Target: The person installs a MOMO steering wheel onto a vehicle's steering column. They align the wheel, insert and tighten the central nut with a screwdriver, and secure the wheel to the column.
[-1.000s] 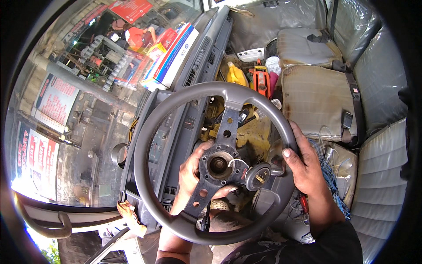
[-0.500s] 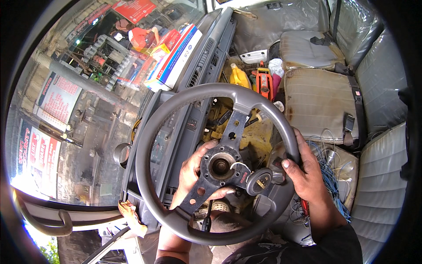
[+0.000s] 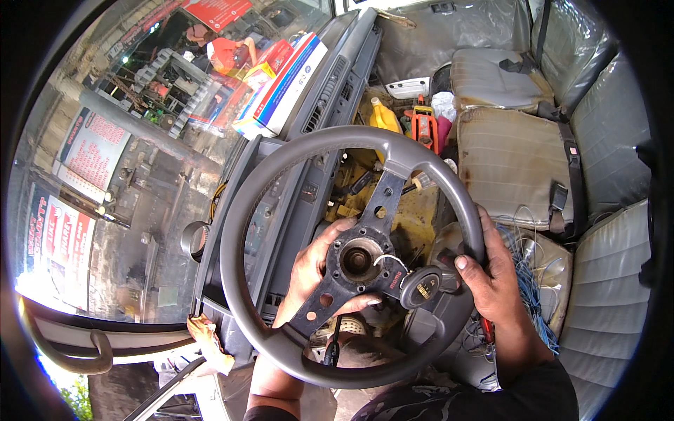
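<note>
A dark grey steering wheel [image 3: 234, 245] fills the middle of the view. Its black metal spokes meet at a bare hub with an open round centre ringed by bolt holes. My left hand [image 3: 307, 275] reaches behind the wheel and grips the hub's left side, thumb below and fingers above. At the rim's right side my right hand [image 3: 497, 281] is closed round it, thumb on the front. A round black horn button [image 3: 420, 288] hangs off-centre by a white wire, over the right spoke. Below the hub a black stalk [image 3: 332, 351] is partly hidden by the rim.
Left lies the dashboard [image 3: 281, 231], with boxes [image 3: 284, 88] on it under the windshield. Beyond the wheel, a yellow jug [image 3: 385, 116] and an orange jack [image 3: 425, 128] stand on the floor. Worn seats [image 3: 516, 165] and tangled blue wires [image 3: 531, 284] are at the right.
The steering wheel, with both my hands on it, has shifted slightly right and up in the view. The hanging horn button has moved a little with it. Both grips look the same.
</note>
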### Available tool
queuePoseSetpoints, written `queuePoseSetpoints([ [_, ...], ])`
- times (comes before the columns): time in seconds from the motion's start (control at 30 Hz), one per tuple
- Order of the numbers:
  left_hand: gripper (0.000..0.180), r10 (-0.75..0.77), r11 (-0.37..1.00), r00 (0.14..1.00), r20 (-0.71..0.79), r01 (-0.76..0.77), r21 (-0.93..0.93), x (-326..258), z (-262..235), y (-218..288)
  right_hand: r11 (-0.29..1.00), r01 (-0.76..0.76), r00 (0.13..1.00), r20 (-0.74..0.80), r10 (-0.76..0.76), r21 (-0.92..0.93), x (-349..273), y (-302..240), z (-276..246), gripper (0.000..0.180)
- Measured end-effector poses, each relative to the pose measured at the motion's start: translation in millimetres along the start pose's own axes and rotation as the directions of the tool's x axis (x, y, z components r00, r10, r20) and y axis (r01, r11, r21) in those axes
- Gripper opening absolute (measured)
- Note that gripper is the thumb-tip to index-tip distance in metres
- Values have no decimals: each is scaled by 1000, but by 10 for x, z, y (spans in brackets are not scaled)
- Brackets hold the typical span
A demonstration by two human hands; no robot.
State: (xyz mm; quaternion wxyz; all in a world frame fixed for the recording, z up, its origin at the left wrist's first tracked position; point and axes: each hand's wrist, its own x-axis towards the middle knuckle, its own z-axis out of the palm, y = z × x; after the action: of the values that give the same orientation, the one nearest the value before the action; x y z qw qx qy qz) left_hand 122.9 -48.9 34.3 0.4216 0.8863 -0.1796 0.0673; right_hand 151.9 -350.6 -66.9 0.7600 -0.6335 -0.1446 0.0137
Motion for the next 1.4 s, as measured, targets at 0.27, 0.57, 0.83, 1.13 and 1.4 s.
queuePoseSetpoints([
  [0.27, 108, -23, 999, 999, 43, 24, -24, 11, -55, 39, 997, 35, 999, 39, -38, 71, -11, -52, 14, 79],
  [0.57, 108, 22, 999, 998, 54, -21, -26, 58, -69, -7, 999, 28, 999, 37, -29, 32, -69, -66, 14, 81],
  [0.83, 105, 32, 999, 998, 52, -32, -5, 32, -74, -20, 999, 3, 999, 35, -5, 41, -80, -27, 9, 81],
  [1.13, 106, 62, 998, 997, 49, -61, -16, 32, -61, -53, 999, 13, 1000, 27, -11, -49, -127, -23, -19, 82],
  [1.4, 111, 4, 1000, 999, 40, -3, -17, 9, -52, -29, 998, -15, 1000, 26, 17, -60, -163, -28, -22, 82],
])
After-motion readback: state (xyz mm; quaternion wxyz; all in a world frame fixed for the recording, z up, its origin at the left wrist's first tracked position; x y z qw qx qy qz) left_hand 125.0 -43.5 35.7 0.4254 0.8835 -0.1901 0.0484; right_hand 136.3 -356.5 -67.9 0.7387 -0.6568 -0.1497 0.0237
